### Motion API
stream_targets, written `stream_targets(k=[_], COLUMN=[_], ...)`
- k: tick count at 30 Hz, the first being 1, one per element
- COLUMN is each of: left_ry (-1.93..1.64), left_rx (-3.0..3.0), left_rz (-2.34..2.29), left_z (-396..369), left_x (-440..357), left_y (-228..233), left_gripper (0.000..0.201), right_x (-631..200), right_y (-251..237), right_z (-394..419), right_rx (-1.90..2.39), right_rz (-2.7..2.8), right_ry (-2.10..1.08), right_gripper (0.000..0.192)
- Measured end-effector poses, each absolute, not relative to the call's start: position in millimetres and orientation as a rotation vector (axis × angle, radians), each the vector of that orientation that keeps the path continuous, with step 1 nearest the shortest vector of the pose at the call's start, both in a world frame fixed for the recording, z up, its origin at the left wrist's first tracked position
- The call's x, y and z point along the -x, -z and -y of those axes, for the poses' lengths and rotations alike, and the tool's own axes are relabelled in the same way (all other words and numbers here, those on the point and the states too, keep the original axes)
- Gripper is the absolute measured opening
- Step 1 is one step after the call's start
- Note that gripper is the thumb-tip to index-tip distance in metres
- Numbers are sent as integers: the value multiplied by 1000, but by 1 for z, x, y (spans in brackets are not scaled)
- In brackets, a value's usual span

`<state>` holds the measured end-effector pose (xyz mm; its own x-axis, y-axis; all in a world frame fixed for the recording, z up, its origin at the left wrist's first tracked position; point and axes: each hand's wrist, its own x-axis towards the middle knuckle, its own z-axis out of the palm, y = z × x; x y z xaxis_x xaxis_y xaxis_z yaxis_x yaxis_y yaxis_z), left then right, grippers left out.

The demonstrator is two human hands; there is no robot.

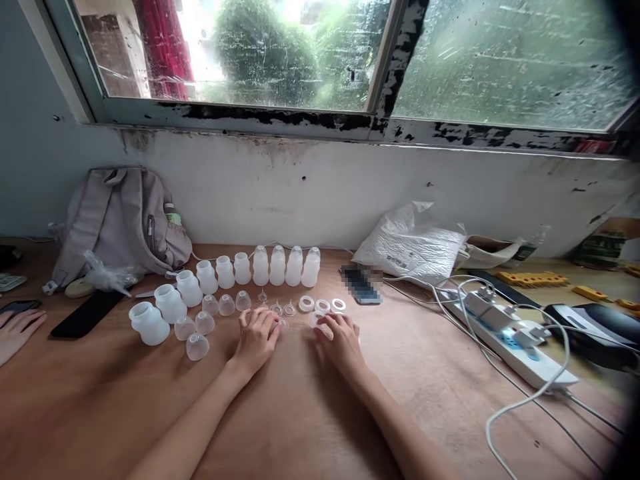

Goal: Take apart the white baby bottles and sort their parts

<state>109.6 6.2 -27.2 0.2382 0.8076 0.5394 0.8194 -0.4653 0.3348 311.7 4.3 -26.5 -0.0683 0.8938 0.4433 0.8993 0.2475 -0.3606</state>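
My left hand rests low over the table, its fingers curled at a clear bottle nipple that they partly hide. More nipples stand just beyond, one nipple close to the fingertips. My right hand bends its fingers and thumb around the edge of a whitish bottle ring. Past it lie three white rings, with one ring at the left of them. Assembled, capped baby bottles stand in a row behind. Open bottle bodies curve away to the left, with clear dome caps in front.
Another person's hand lies at the left edge near a black phone. A grey backpack leans on the wall. At right are a phone, a silvery plastic bag and a power strip with looping white cables.
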Motion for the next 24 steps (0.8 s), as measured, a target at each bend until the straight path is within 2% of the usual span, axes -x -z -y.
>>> stream_targets(k=[5, 10, 15, 24], left_ry=[1073, 1034, 1180, 1120], left_rx=[2681, 2778, 2609, 2658], left_rz=[1534, 1556, 1670, 1607], left_z=[6, 9, 6, 4], left_x=[-116, -121, -115, -114], left_y=[25, 26, 25, 27], left_gripper=[11, 11, 22, 21], right_x=[-302, -295, -288, -279], right_y=[25, 21, 23, 29], right_z=[3, 14, 16, 16], right_rx=[1289, 1165, 1150, 1232], right_rz=[1824, 1919, 2078, 2186], right_ry=[-211, -325, -384, -391], right_gripper=[25, 38, 36, 35])
